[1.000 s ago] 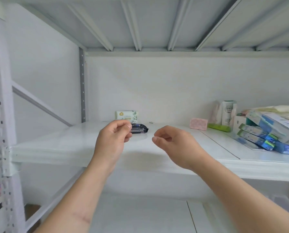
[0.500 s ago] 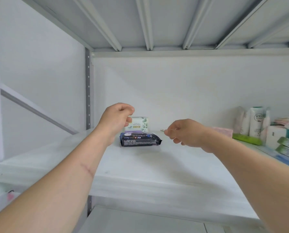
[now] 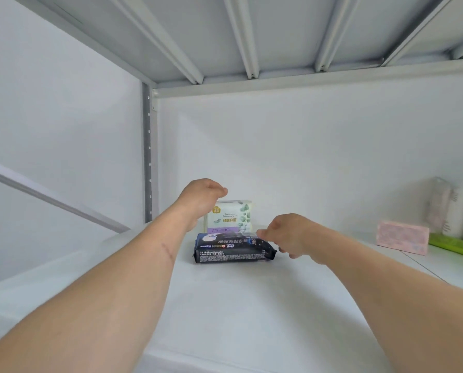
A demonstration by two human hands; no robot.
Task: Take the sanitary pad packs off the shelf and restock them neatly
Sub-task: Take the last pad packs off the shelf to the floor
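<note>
Both arms reach deep into the shelf (image 3: 252, 305): the right hand (image 3: 287, 235) seems to pinch the dark pack's (image 3: 233, 249) corner, the left hand (image 3: 200, 197) hovers curled, empty, over the green-leaf pack (image 3: 231, 218) behind, ready to lift.

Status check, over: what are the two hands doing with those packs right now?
Left hand curled above white pack, grip unclear. Right hand at dark pack's right end, grip unclear. Path clear.
</note>
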